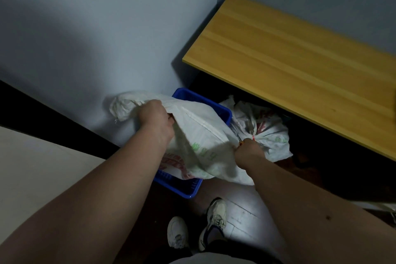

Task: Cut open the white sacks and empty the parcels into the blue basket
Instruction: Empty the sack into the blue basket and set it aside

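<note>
While the left hand (pixel 155 117) and right hand (pixel 248 148) each clench bunched fabric of the white sack (pixel 199 135) draped over the blue basket (pixel 184 186), treat it as limp, light woven material and grip at gathered folds

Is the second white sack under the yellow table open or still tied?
Still tied: the white woven sack on the floor has its neck gathered by a red tie.

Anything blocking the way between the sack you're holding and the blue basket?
Nothing visible does. Left hand and right hand hold the white sack directly over the blue basket; the tied sack sits aside, under the wooden table.
</note>
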